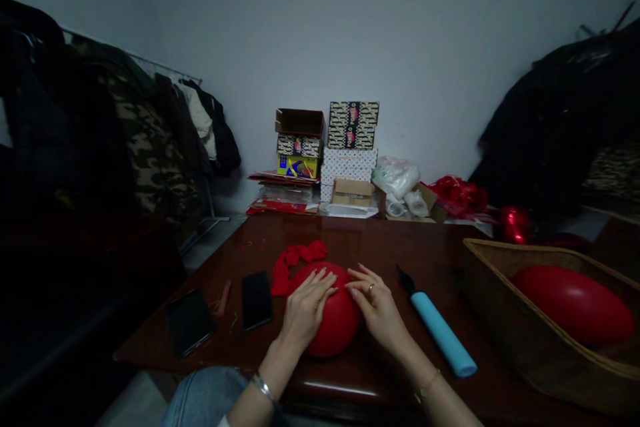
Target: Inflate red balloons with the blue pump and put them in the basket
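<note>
Head view. Red balloon (333, 333) on the brown table (395, 240), at the near edge and between the two hands. Left hand (304, 307): laid over the balloon's upper left side, fingers extended together, open and not closed around it. Right hand (379, 310): at the balloon's upper right, fingers bent, thumb and forefinger close together; whether they grip anything cannot be told. Red cloth (299, 255): just beyond the balloon, at its far left. Black phone (257, 300): left of the balloon; a black tablet (190, 322) lies farther left. Blue tube (443, 333): right of the right hand, its black tip pointing to the far side. Basket (520, 340): at the right, containing a second balloon (575, 300), also red. Boxes (353, 125): stacked beyond the table's far edge, against the wall.
</note>
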Demonstrator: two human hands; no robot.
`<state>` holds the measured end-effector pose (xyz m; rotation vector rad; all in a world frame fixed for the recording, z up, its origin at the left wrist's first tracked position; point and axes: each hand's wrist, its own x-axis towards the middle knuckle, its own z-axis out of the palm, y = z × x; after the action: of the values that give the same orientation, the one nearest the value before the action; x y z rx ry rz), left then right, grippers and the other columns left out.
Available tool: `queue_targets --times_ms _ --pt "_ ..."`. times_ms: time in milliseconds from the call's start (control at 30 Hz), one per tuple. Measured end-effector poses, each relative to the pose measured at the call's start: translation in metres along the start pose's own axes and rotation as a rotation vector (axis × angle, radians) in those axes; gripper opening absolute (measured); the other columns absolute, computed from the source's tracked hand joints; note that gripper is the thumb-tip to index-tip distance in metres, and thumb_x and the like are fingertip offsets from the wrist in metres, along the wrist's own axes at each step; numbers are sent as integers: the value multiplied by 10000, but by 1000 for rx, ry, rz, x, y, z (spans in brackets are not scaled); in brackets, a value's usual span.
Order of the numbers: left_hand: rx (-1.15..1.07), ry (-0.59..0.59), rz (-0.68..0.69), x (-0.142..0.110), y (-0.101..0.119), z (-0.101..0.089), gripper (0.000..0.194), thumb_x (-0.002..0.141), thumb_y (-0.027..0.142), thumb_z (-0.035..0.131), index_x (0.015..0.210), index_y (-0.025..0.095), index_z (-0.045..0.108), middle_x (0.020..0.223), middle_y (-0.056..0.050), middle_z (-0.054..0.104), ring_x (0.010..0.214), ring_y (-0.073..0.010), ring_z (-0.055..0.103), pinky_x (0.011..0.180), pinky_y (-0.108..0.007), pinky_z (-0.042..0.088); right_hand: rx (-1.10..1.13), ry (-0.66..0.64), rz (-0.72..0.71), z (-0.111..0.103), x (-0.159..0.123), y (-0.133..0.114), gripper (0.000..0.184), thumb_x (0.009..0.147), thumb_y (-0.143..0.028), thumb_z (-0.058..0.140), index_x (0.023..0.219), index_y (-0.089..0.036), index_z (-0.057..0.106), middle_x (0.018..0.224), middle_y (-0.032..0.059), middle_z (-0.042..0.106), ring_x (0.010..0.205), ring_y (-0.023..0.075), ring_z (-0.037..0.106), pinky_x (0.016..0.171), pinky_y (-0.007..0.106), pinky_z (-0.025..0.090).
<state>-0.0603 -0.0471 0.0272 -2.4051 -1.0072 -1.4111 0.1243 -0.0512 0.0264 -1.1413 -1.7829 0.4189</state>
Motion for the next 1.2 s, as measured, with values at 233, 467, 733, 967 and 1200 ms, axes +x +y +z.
queue_targets --times_ms 233,467,733,967,1200 --pt "42 2 45 -3 0 2 307 859 110 454 1108 213 602 1078 -50 669 1079 -210 570 928 -387 490 42 1 -35 7 0 -9 206 851 -360 480 888 -278 665 1169 36 600 1243 223 373 1026 509 241" --pt "48 34 29 -4 1 3 309 851 90 433 1071 202 619 1049 -55 680 1056 -210 587 917 -378 500 132 62 0 18 -2 -12 165 773 -406 597 844 -280 675 1109 43 630 1200 235 420 1008 496 280" --pt "61 31 -4 -5 2 7 292 849 106 445 1064 195 622 1048 -63 680 1043 -213 596 912 -382 503 271 151 50 28 -2 -6 191 796 -421 566 780 -266 677 1010 61 665 1145 228 471 998 488 303" --pt "65 2 -11 -4 5 7 317 822 75 440 1050 193 627 1041 -63 682 1050 -215 593 920 -389 494 407 22 -4 18 -6 -16 176 781 -401 595 776 -248 682 1288 60 516 1255 243 375 1011 467 306" --pt "37 -16 3 -6 11 9 298 820 62 450 1036 167 626 1059 -74 675 1069 -216 581 948 -385 477 11 256 -168 17 -1 -20 263 852 -319 477 1069 -339 625 1464 -42 246 1349 230 167 1061 489 188"
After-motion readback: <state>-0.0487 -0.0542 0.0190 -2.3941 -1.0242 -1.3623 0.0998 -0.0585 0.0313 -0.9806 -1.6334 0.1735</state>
